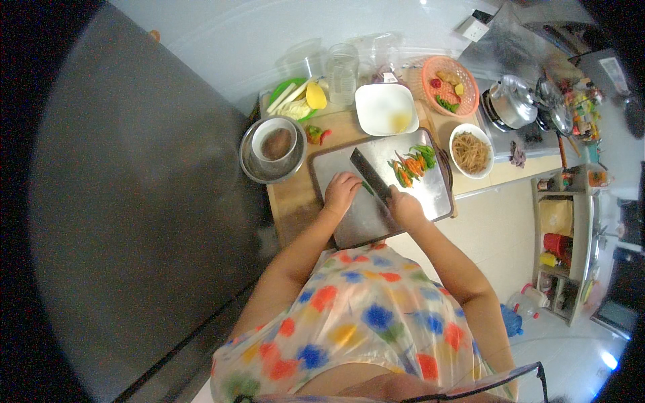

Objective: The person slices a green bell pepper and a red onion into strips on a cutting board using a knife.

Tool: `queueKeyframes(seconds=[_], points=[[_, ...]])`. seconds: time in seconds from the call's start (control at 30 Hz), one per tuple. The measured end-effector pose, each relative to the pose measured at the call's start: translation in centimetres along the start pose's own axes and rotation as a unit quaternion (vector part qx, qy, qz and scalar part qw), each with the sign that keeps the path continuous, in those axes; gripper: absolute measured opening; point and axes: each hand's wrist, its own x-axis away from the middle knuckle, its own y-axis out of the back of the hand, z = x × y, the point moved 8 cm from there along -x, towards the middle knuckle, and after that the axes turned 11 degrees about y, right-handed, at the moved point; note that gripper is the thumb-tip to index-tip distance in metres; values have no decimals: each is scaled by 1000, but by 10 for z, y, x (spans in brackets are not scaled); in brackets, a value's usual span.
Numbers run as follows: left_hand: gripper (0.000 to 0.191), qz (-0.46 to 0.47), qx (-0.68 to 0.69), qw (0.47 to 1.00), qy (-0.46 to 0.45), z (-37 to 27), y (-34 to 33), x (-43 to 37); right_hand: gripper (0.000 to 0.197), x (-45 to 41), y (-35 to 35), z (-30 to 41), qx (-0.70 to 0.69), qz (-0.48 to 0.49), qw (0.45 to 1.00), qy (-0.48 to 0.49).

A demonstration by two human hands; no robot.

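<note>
A metal cutting board [352,221] with a dark rim lies before me. My right hand [404,209] grips a cleaver [370,174], its dark blade slanting up and left across the board. Just left of the blade, my left hand [343,190] rests on the board and holds a green pepper piece [367,188] by its end. Most of that piece is hidden under the fingers. Cut strips of green and orange pepper [413,165] lie in a pile at the board's upper right, apart from the blade.
Around the board stand a steel basin [248,163] with a white bowl [259,138] in it, a square white dish [365,103], a pink basket [473,83] and a bowl of brown shreds [471,151]. Pepper scraps [316,134] lie behind the board. A kettle [511,106] sits on the stove.
</note>
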Motion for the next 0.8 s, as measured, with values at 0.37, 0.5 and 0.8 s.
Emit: queueKeyframes(seconds=[0.37,0.5,0.8], points=[[7,-2,-46,999,-8,5,-8,1,22,-7,-25,10,33,51,998,-5],[7,15,-40,999,-28,11,-14,3,26,-9,-23,15,39,36,999,0],[6,26,30,999,-7,14,-18,5,24,0,-9,4,-10,-11,1000,-19]])
